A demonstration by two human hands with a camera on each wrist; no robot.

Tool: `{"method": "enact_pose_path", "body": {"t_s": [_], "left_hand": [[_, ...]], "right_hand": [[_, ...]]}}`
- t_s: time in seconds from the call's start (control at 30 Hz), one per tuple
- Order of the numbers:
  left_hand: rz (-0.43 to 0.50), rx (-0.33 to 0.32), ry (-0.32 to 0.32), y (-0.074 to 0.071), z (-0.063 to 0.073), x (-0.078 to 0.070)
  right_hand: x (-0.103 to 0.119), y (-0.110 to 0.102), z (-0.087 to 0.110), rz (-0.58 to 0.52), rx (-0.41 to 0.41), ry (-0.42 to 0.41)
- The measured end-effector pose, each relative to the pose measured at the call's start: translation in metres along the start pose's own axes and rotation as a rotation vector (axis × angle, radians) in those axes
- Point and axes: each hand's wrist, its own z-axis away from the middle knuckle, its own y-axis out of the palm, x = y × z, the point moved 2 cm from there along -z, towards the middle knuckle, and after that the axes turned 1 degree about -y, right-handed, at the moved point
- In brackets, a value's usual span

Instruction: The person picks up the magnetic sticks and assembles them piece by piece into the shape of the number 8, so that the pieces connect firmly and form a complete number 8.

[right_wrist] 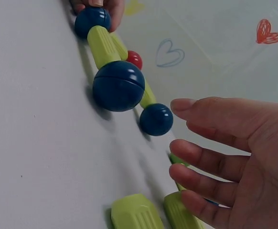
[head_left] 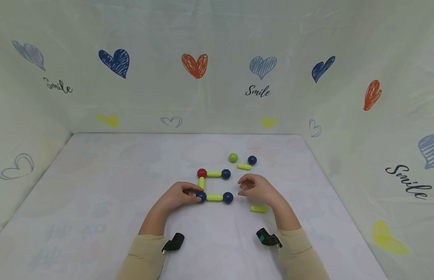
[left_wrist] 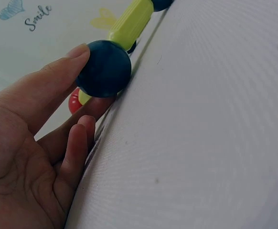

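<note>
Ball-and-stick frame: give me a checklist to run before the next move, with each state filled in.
1. Frame steadied: ok; the left hand pinches its near-left blue ball.
2. Right hand free: ok; it holds nothing.
3. Open side bridged: not ok; no stick joins the far-right blue ball to the near-right blue ball.
4. Loose stick close by: ok; a yellow-green stick lies on the table near the right hand.
5. Joints firm: cannot tell; the balls and sticks meet, but their grip does not show.
</note>
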Motion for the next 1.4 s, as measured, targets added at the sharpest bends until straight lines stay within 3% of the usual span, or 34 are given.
{"method": "enact_pose_path", "body": {"t_s": [0.6, 0.87, 1.4], "left_hand": [[-0.012, -0.013, -0.017, 0.000, -0.002, 0.001], [-0.009, -0.008, -0.014, 0.001, -0.001, 0.000], [-0.002, -0.006, -0.014, 0.000, 0.001, -0.002]], "right_hand": [[-0.020, -0.022, 0.000, 0.018, -0.040, 0.017], [-0.026, -0.023, -0.001, 0.020, -0.059, 0.080], [-0.033, -0.018, -0.005, 0.104, -0.113, 0.128]]}}
